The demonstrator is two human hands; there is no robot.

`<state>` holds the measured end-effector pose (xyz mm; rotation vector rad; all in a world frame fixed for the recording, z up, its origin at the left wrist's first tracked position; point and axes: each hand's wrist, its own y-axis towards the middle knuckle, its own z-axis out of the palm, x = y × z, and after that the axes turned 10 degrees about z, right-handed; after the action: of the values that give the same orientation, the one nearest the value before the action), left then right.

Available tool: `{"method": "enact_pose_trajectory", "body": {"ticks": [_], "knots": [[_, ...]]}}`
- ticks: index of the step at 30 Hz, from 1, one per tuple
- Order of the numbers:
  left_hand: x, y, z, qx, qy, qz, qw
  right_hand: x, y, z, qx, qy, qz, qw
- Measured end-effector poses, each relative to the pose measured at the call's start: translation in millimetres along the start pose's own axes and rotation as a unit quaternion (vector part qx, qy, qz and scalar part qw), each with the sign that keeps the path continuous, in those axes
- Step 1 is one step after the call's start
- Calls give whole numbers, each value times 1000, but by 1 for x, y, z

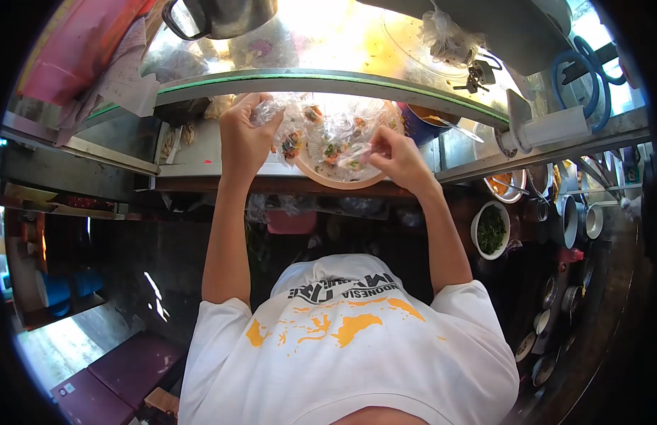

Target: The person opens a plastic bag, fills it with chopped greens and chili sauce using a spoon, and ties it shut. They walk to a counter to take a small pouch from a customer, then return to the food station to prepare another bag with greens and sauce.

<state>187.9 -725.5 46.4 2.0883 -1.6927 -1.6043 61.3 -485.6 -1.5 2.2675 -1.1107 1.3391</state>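
Upper centre of frame: left hand (245, 138) and right hand (398, 157) each have their grip pinched shut on the clear plastic bag (328, 131) of mixed food, lying over the one orange bowl (339, 180) on the table (208, 152). Risk, judged: thin film may tear or slip, spilling food. Count: one bag, one orange bowl, one bowl of greens (491, 230) at right.

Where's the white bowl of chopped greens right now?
In the head view, the white bowl of chopped greens sits to the right of the person's right forearm, below the counter edge, beside the round metal containers.
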Motion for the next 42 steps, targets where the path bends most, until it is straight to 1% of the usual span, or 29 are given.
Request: {"method": "enact_pose_trajectory", "body": {"ticks": [1,2,5,6,8,11,14,15,17,18,21,22,25,26,27,29,30,33,34,37,40,42], "knots": [[1,-1,0,-5,-5,4,1000,4,-2,-4,13,90,52,994],[2,-1,1,-10,-12,8,1000,6,-2,-5,-18,62,27,998],[0,-1,3,-12,-17,23,1000,1,20,-4,-24,-64,89,994],[1,-1,3,-12,-22,26,999,2,24,2,-58,-161,98,980],[2,-2,4,-9,-32,30,999,6,31,20,-123,-344,114,924],[-3,-3,2,-1,-44,10,999,-13,43,41,-132,-401,127,898],[-1,-4,1,-6,-51,14,999,-30,58,43,-109,-372,121,914],[-1,-2,0,-7,-51,12,999,-33,57,35,-102,-334,100,932],[-1,-4,-3,-4,-49,4,999,2,33,11,-81,-252,64,962],[-1,-4,-3,-3,-48,7,999,5,31,7,-131,-224,71,963],[0,-4,-1,2,-51,12,999,25,31,-2,-182,-250,42,950],[1,-4,0,3,-54,9,998,21,37,-2,-209,-284,6,936],[-1,-4,4,1,-61,11,998,0,61,-4,-133,-312,-26,940],[-1,-4,4,-1,-62,14,998,-6,66,-4,-150,-315,-34,936],[-1,-3,3,-4,-71,12,997,-11,67,-9,-172,-246,-31,954],[0,-6,2,-13,-88,3,996,5,57,-19,-205,-105,-24,973],[-1,-6,-1,-9,-78,2,997,25,43,-29,-216,-114,48,969],[-4,-5,-7,-4,-60,6,998,23,34,-48,-255,-120,-14,959],[-3,-5,-7,-8,-60,11,998,18,38,-43,-297,-37,-91,950],[-1,-5,-9,-11,-52,20,998,14,38,-40,-215,19,-42,976],[-2,-4,-10,-13,-54,14,998,-1,45,-41,-59,-38,5,997],[-3,-5,-10,-16,-59,7,998,4,50,-36,-16,-126,6,992]]}}
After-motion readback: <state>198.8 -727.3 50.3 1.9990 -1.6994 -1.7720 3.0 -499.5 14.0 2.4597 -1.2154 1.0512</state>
